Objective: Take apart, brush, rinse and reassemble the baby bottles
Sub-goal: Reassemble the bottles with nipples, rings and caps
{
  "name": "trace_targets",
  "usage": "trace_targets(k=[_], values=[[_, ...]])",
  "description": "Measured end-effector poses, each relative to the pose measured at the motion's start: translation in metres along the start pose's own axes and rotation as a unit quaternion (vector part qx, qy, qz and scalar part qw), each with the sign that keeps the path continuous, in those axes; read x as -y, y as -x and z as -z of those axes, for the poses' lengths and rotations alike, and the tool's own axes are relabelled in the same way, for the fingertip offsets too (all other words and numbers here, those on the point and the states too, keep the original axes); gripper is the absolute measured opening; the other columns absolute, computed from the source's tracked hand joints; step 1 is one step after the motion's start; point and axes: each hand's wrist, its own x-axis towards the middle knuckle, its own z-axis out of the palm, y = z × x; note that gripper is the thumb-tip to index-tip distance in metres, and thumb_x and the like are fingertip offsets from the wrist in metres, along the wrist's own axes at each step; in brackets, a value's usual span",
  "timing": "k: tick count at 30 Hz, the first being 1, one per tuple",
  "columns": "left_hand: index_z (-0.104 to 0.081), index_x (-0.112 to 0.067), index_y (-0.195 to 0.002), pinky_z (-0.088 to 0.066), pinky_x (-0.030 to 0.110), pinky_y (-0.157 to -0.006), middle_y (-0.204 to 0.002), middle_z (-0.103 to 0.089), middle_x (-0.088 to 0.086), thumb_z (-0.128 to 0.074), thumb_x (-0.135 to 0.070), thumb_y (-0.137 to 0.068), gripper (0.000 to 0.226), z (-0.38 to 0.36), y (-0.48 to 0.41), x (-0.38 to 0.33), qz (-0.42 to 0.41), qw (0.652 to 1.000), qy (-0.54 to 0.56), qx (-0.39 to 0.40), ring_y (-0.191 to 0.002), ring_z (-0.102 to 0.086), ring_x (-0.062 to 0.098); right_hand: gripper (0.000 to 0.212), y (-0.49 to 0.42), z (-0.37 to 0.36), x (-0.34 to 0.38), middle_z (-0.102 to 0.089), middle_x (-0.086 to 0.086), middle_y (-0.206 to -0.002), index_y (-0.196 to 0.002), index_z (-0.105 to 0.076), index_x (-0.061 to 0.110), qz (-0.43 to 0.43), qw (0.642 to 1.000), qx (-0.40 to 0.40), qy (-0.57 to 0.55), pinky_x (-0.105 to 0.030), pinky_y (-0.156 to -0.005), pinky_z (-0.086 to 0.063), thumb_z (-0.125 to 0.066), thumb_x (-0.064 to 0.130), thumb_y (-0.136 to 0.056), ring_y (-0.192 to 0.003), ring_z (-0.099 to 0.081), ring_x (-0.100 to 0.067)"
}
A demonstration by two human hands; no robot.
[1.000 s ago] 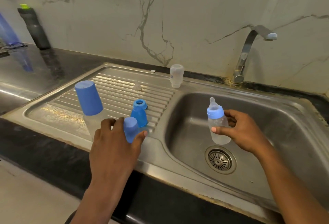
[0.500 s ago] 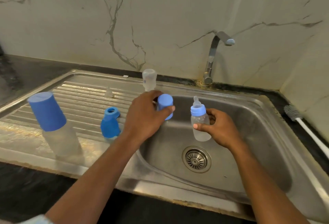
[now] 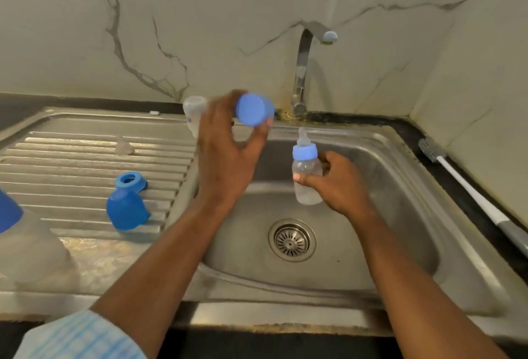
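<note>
A person's left hand [image 3: 228,156] pinches a cap [image 3: 253,108] between thumb and fingertips above the back rim of the sink [image 3: 400,201], while the right hand [image 3: 338,184] grips a bottle [image 3: 306,178] by its clear body over the basin, collar and nipple fitted. Both look like light, stiff plastic, probably slick when wet; the bottle is best held round the body, the cap by its sides. On the drainboard [image 3: 71,164] lie a second cap [image 3: 127,213], a ring [image 3: 131,181] and a teat [image 3: 123,146]; a second bottle [image 3: 193,110] stands partly hidden behind the left hand, a large bottle [image 3: 28,244] at the left edge. The tap [image 3: 303,73] rises just beside the cap; a brush [image 3: 457,176] lies on the counter [image 3: 357,121], right
</note>
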Motion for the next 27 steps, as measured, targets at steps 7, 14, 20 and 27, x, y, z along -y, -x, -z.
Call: trace_targets(k=[7,14,20,27], values=[[-0.066,-0.014,-0.112,-0.044,0.022,-0.080,-0.108,-0.066,-0.002,-0.076,-0.030,-0.085,0.032,-0.016,0.018,-0.011,0.019,0.995,-0.031,0.093,-0.095,-0.060,0.012,0.046,0.000,0.004,0.000,-0.071,0.005,-0.098,-0.108,-0.065,0.020,-0.008,1.000,-0.024,-0.008,-0.037,-0.079,-0.056,-0.085,0.037,-0.070,-0.085,-0.067,-0.011],[-0.068,-0.014,-0.111,-0.045,0.026,-0.084,-0.110,-0.068,0.004,-0.074,-0.026,-0.084,0.030,-0.025,0.031,0.000,0.046,0.974,-0.091,0.204,-0.103,-0.063,0.020,0.042,0.004,0.007,0.000,-0.069,0.006,-0.093,-0.107,-0.065,0.020,-0.010,0.999,-0.046,-0.009,-0.027,-0.068,-0.051,-0.084,0.035,-0.072,-0.083,-0.066,-0.010],[-0.074,-0.016,-0.092,-0.058,0.032,-0.071,-0.085,-0.074,0.007,-0.074,-0.025,-0.088,0.010,-0.024,0.020,0.025,0.368,0.907,0.170,0.112,-0.079,-0.068,0.017,0.037,0.006,0.006,0.008,-0.067,0.009,-0.091,-0.103,-0.062,0.024,-0.002,0.999,-0.033,-0.004,-0.027,-0.065,-0.049,-0.082,0.032,-0.073,-0.080,-0.063,-0.009],[-0.069,-0.012,-0.095,-0.059,0.032,-0.082,-0.100,-0.072,0.013,-0.065,-0.036,-0.095,0.024,-0.022,0.014,0.017,0.461,0.808,0.367,0.005,-0.092,-0.069,0.021,0.053,0.008,-0.003,0.011,-0.061,0.004,-0.108,-0.116,-0.061,0.029,0.028,0.998,0.036,0.044,-0.030,-0.076,-0.051,-0.084,0.029,-0.068,-0.091,-0.061,-0.013]])
